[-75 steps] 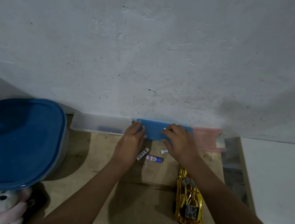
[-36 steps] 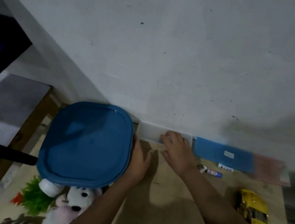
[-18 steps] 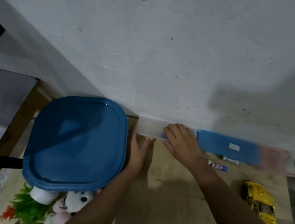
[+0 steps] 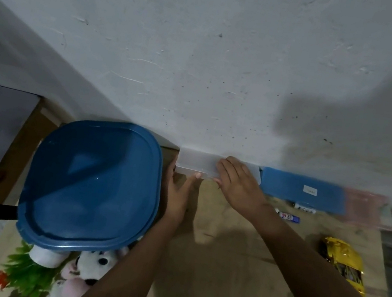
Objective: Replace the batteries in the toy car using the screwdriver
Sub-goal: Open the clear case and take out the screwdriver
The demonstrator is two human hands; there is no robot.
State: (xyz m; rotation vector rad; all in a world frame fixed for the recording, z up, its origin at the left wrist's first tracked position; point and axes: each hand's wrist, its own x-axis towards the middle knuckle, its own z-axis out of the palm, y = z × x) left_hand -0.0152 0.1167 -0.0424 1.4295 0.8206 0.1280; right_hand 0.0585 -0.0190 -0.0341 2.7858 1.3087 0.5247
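Gold-yellow shiny toy car [image 4: 342, 263] lies at the far right of the wooden table [image 4: 232, 280], well apart from both hands. At the left sits a large rounded blue plastic lid [image 4: 92, 182], with a plush toy [image 4: 90, 267] below it. Beside the lid, the left hand [image 4: 178, 192] presses straight fingers on the left end of a translucent white plastic box [image 4: 197, 165], thumb tip touching its front edge. The right hand [image 4: 238, 184] grips that box's right part, fingers bent over its top. Next comes a flat blue plastic box [image 4: 303, 189], with two small batteries [image 4: 287, 217] just in front.

Pink box [image 4: 367, 208] blurred; clear box [image 4: 194, 164] partly behind right hand [image 4: 238, 184]; battery [image 4: 287, 217] label illegible.
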